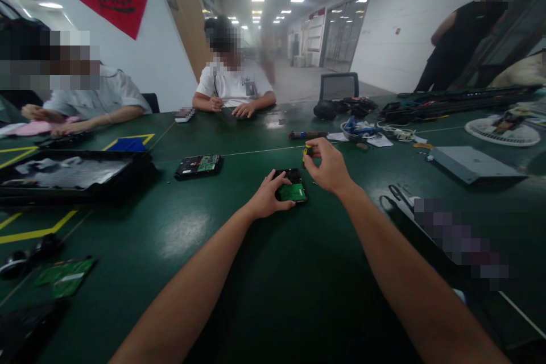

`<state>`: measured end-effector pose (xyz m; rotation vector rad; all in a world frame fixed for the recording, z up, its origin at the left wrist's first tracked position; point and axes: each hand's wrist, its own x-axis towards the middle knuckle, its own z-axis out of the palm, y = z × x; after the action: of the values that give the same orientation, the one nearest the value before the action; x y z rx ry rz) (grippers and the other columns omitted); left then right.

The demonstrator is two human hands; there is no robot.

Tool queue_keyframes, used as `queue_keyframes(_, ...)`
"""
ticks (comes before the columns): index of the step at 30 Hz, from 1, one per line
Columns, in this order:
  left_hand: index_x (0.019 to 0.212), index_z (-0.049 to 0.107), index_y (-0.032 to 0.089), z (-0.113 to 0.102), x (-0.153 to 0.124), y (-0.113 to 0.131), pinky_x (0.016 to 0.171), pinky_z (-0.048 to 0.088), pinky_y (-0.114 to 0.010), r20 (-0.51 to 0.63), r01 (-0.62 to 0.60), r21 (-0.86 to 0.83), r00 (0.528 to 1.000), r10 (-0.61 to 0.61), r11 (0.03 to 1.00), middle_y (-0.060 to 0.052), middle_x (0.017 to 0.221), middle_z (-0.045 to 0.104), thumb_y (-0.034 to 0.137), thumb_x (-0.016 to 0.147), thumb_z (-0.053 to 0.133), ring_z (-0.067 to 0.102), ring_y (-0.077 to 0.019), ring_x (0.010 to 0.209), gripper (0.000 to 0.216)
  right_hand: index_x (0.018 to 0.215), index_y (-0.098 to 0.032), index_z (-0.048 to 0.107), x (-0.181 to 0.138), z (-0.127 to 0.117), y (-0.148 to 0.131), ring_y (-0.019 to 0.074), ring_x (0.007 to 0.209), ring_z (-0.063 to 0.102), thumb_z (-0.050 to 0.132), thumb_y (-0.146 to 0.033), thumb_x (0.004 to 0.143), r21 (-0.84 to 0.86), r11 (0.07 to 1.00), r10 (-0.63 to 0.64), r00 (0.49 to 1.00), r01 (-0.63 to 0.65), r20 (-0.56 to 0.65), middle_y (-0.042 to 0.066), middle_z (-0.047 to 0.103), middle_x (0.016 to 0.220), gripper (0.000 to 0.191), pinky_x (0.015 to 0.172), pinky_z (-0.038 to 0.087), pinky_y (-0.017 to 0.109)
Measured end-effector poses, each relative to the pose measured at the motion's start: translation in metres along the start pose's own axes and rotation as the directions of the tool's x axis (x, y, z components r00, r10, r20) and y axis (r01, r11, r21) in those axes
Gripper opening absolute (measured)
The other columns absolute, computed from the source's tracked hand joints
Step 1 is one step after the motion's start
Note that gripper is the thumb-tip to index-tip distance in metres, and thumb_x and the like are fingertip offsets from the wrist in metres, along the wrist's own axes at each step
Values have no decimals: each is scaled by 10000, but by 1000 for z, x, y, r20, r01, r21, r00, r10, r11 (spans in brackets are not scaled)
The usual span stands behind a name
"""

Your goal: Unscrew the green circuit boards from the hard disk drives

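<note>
Flat on the green table lies a hard drive (294,192) with its green circuit board facing up. My left hand (268,198) grips it from the left, thumb on the near edge and fingers over the far part. My right hand (329,166) is raised just to the right of the drive, pinching a small screwdriver (307,153) by its yellow-and-black handle. The tool's shaft cannot be made out, and it appears apart from the drive. Another hard drive (198,166), also board side up, rests to the left, touched by neither hand.
At left stand a black tray (77,176) and loose green circuit boards (68,274). A dark cylindrical tool (307,135), a bowl of parts (358,129) and a grey metal box (478,164) lie beyond and right. Two people (236,82) sit across the table; another stands at right.
</note>
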<state>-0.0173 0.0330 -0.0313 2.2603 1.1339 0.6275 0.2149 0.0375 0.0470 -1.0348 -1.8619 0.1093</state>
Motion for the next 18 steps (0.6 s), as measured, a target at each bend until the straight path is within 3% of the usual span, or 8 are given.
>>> queue_keyframes(7, 1321, 596, 291, 1, 0, -1, 1268, 173, -616, -10, -1, 12, 1000, 2, 1000, -81, 1680, 331, 495, 731, 840, 79, -369, 1601, 670, 1214, -246, 588, -1, 0, 1, 263, 946, 684, 642, -330, 934, -57, 998, -8, 1000, 7, -18, 118, 648, 1196, 297, 861, 596, 472)
queue_keyframes(11, 1315, 603, 285, 2, 1, -2, 1265, 175, -619, -12, 1, 4, 1000, -1, 1000, -92, 1674, 340, 495, 732, 843, 85, -370, 1600, 665, 1233, -230, 585, 1, -1, 1, 271, 949, 690, 600, -267, 935, -54, 999, -4, 1000, 3, -15, 114, 686, 1150, 301, 877, 595, 485)
queue_keyframes(18, 1320, 602, 279, 2, 1, -2, 1268, 190, -601, -12, -7, 10, 1000, 7, 1000, -89, 1674, 344, 481, 732, 850, 88, -361, 1602, 669, 1139, -237, 596, 0, 1, -1, 254, 934, 671, 628, -313, 937, -70, 997, -12, 998, 7, -68, 107, 649, 1127, 218, 865, 594, 463)
